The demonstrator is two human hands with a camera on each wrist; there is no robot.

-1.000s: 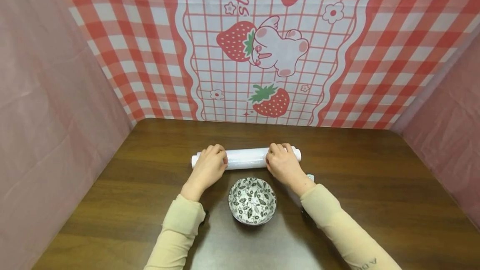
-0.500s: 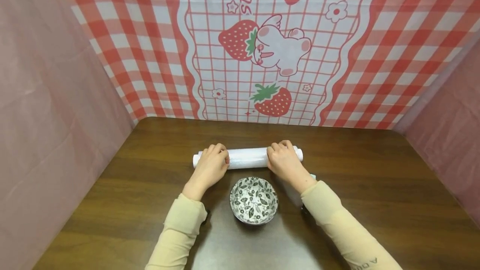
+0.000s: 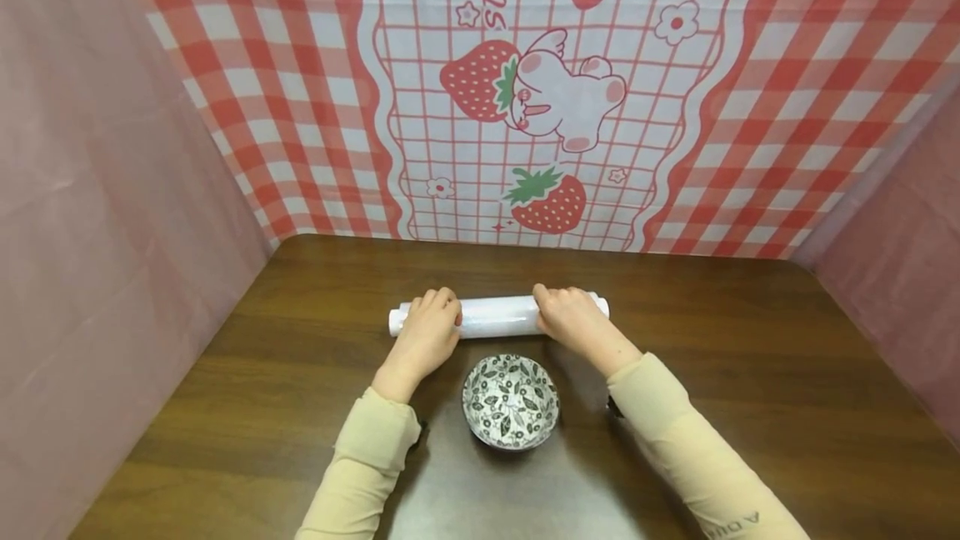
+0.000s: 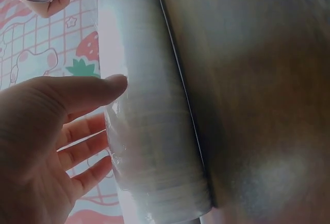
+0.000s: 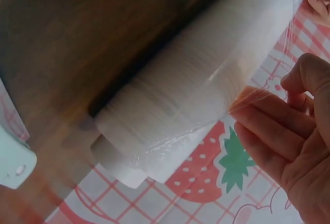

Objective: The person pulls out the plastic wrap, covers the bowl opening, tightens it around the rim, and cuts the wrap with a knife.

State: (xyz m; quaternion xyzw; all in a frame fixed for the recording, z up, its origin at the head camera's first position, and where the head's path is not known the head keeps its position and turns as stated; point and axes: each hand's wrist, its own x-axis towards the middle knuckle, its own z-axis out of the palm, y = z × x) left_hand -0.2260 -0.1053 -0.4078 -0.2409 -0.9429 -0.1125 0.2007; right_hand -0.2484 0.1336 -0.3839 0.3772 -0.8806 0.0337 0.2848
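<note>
Cling-film roll (image 3: 498, 317) on the worktop (image 3: 697, 298) beyond the floral bowl (image 3: 510, 402), probably just steadied by the relaxed, loosely spread left grip (image 3: 429, 327); film edge (image 5: 198, 127) apparently pinched in the right grip (image 3: 573, 317), perhaps to separate it.

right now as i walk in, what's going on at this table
A person has the left hand and right hand on a roll of plastic wrap lying crosswise on the table. The left thumb touches its side; the right hand's fingers reach its film. A patterned bowl sits nearer the person, untouched.
</note>
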